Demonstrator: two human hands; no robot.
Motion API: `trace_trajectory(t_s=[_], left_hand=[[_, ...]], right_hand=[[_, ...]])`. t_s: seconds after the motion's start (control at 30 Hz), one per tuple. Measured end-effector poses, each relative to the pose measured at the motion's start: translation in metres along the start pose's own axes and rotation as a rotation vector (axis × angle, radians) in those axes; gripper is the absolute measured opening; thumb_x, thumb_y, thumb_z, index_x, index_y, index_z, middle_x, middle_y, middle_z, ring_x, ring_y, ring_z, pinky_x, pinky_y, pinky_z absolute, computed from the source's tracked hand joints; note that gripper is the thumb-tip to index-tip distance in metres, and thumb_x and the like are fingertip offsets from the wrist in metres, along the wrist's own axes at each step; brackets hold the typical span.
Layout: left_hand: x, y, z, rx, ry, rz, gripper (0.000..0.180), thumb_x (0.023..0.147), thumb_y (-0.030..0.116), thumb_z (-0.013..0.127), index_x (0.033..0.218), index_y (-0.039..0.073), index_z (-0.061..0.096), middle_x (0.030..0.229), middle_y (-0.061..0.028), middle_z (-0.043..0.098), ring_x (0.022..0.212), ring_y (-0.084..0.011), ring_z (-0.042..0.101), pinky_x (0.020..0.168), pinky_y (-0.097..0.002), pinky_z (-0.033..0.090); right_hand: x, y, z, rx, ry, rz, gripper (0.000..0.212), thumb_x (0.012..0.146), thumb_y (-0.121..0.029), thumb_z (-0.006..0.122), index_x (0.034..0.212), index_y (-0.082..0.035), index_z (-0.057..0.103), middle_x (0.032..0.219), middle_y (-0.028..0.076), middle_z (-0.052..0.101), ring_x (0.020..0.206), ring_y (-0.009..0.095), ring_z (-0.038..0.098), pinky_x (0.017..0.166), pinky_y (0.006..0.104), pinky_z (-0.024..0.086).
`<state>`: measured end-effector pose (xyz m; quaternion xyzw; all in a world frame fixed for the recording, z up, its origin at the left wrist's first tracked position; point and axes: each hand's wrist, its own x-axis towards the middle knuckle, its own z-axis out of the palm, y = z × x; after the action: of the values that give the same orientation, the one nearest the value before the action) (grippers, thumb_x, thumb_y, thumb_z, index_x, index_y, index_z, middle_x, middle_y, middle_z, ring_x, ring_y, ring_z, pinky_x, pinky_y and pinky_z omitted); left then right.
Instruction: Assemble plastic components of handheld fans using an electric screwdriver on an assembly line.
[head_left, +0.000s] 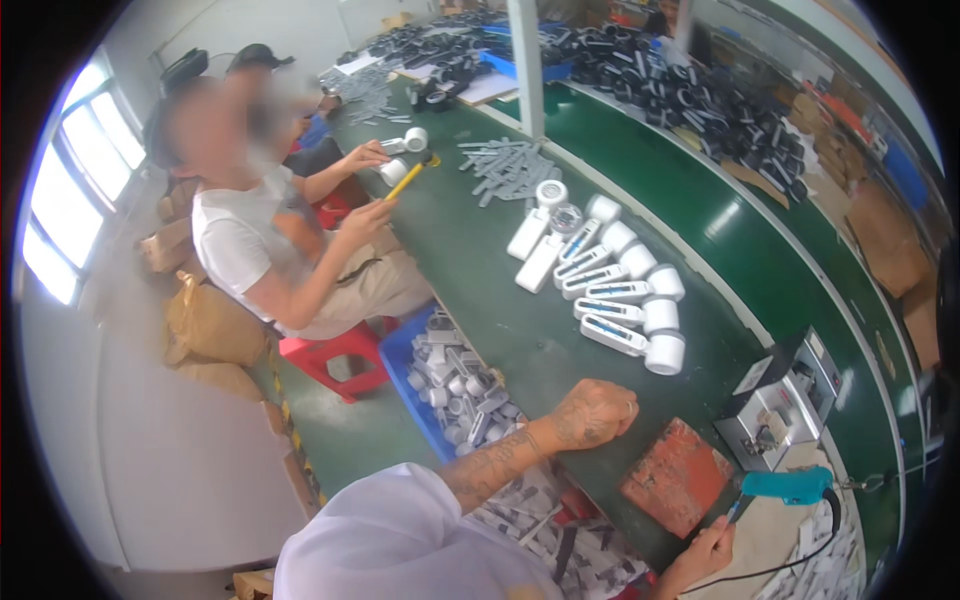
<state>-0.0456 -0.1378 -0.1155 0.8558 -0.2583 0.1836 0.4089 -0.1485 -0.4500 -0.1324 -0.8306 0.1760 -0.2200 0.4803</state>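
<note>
My left hand is closed in a fist just above the green bench top, left of a worn reddish block; anything inside it is hidden. Down at the lower right, my right hand has its fingers drawn together just below the tip of a teal electric screwdriver. I cannot make out what those fingers hold. Beyond my left hand, white handheld devices with round heads lie in a curved row. The nearest one is closest to my fist.
An open metal box-shaped device stands at the right. Grey strips lie farther back. A blue crate of white parts sits beside the bench. At left, a seated co-worker holds a yellow tool and a white device.
</note>
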Motion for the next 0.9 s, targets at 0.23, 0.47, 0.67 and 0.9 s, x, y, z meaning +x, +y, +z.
trace_trajectory(t_s=[0.23,0.47,0.67,0.9], left_hand=[[0.004,0.001,0.001,0.020,0.067,0.022,0.012,0.075,-0.001,0.061,0.071,0.011,0.060,0.076,-0.0039,0.060,0.074,-0.0284,0.065,0.065,-0.0411,0.053],[0.020,0.013,-0.010,0.211,0.189,-0.082,0.035,0.083,0.008,0.072,0.117,0.010,0.066,0.127,-0.0110,0.064,0.116,-0.0334,0.061,0.100,-0.0466,0.047],[0.062,-0.021,-0.053,0.548,0.066,-0.136,0.109,0.073,0.063,0.082,0.158,0.013,0.036,0.162,-0.0234,0.030,0.153,-0.0421,0.026,0.125,-0.0562,0.019],[0.061,-0.061,-0.047,0.691,-0.060,-0.209,0.110,0.076,0.084,0.064,0.156,0.011,0.043,0.163,-0.0250,0.029,0.154,-0.0459,0.021,0.124,-0.0624,0.010]], right_hand=[[0.001,-0.003,0.004,0.138,0.029,0.036,0.041,0.106,-0.020,0.059,0.070,-0.006,0.044,0.065,-0.002,0.040,0.055,0.005,0.036,0.049,0.0242,0.026],[0.002,-0.007,0.003,0.175,0.025,0.109,0.043,0.106,-0.017,0.057,0.067,-0.001,0.048,0.064,0.001,0.043,0.056,0.007,0.039,0.051,0.0265,0.028],[0.003,-0.011,0.000,0.181,0.010,0.103,0.043,0.105,-0.019,0.057,0.068,0.000,0.048,0.066,0.002,0.043,0.057,0.008,0.041,0.052,0.0271,0.031],[0.002,-0.011,0.001,0.175,-0.004,0.082,0.043,0.105,-0.021,0.058,0.069,0.001,0.050,0.068,0.004,0.045,0.057,0.009,0.043,0.052,0.0269,0.034]])
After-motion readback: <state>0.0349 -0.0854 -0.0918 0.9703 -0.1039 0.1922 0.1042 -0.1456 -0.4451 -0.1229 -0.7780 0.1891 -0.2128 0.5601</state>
